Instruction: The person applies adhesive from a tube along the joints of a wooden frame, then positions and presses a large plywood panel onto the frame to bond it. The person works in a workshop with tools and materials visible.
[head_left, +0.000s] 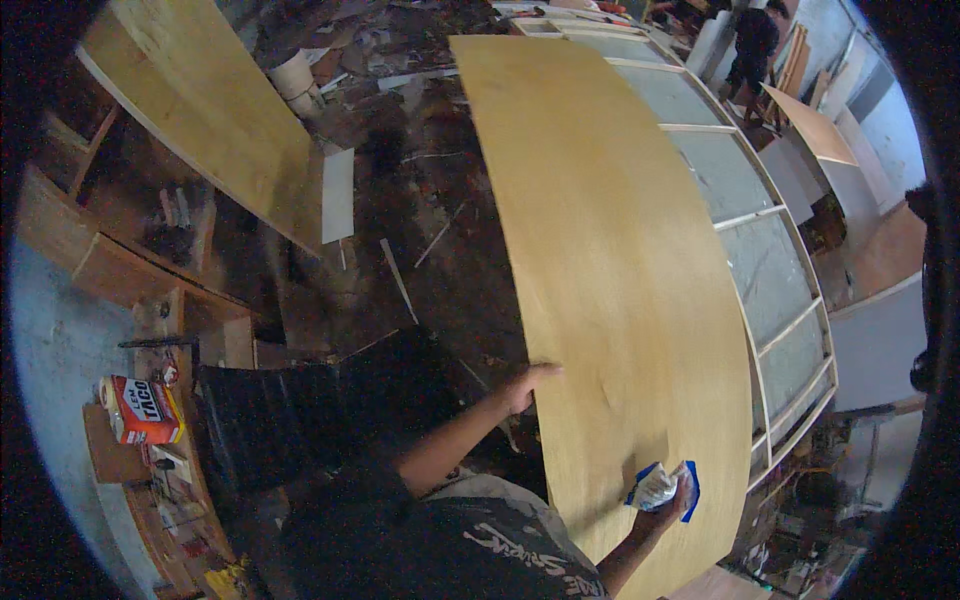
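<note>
A long, pale yellow plywood sheet (610, 290) stretches away in front of me. My left hand (524, 388) grips its left edge, with fingers over the top face; the underside of that grip is hidden. Over the near right part of the sheet, my right hand (682, 497) is closed around a crumpled white and blue packet (655, 488). The packet's blue edges stick out on both sides of the hand, and its contents cannot be made out. Under the sheet's right side lies a pale wooden frame (783, 212) with crossbars and grey panels.
Another plywood board (215, 110) stands at the far left, near a white bucket (293, 78). An orange and white can (147, 410) sits on a wooden shelf. Scraps litter the dark floor (420, 190). A person (756, 48) stands far right, near leaning boards (815, 125).
</note>
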